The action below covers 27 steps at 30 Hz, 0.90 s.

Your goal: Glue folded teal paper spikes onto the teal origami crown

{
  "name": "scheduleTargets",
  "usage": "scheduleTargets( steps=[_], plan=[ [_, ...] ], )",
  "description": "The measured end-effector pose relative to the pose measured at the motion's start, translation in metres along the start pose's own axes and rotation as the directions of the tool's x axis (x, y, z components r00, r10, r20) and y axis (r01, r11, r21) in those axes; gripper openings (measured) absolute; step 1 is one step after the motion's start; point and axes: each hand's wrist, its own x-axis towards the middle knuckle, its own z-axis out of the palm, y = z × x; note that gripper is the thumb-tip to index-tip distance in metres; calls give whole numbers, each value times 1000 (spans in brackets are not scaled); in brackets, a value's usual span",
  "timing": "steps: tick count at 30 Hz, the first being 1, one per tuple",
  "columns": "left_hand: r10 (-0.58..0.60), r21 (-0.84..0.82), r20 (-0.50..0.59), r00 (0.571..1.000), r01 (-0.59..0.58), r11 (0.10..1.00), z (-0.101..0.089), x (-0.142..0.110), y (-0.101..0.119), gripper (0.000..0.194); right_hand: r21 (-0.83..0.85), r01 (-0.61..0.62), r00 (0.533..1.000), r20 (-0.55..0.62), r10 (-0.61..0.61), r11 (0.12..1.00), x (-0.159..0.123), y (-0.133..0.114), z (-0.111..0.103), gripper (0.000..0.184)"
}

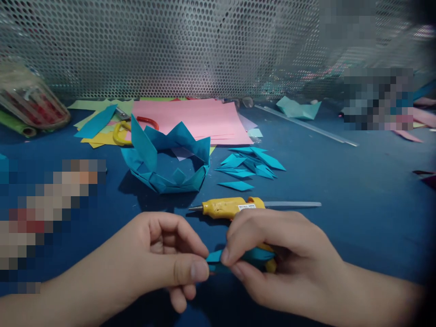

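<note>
My left hand pinches one end of a folded blue paper piece between thumb and index finger. Close beside it, my right hand grips the same piece with its fingertips; part of the paper is hidden under that hand. Just beyond my hands lies a yellow glue gun with a clear glue stick out of its back; the right hand covers some of its handle. Behind it stands a blue folded paper ring with points. To the ring's right lies a small pile of folded blue paper pieces.
Pink sheets lie at the back, with scissors with a yellow and red handle beside them. A clear jar stands back left. A loose glue stick and a pale folded paper lie back right. Perforated metal closes the far side.
</note>
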Motion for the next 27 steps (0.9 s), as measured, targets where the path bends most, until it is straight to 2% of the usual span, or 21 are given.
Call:
scheduleTargets(
  steps=[5, 10, 12, 15, 19, 23, 27],
  plan=[
    [22, 51, -48, 999, -20, 998, 11, -1, 3, 19, 10, 2, 1000, 17, -2, 1000, -1, 0, 3, 21],
    [96, 93, -219, 971, -77, 993, 22, -3, 2, 12, 47, -50, 997, 57, 47, 998, 0, -3, 3, 11],
    [181, 213, -259, 949, -126, 969, 22, -3, -1, 8, 42, -46, 997, 58, 43, 998, 0, -4, 3, 11],
    [388, 434, -252, 887, -255, 864, 22, -5, -5, 8, 28, -78, 996, 43, 77, 997, -1, -6, 7, 14],
    [479, 519, -261, 838, -296, 802, 25, -9, -7, 15, 3, -151, 988, 9, 151, 988, -3, -8, 12, 16],
    [497, 571, -200, 844, -312, 760, 20, -9, -5, 14, -18, -158, 986, -53, 156, 987, -4, -9, 13, 20],
    [400, 562, -214, 891, -222, 796, 13, -7, -1, 4, -17, -181, 978, -110, 178, 983, -3, -10, 12, 26]
  ],
)
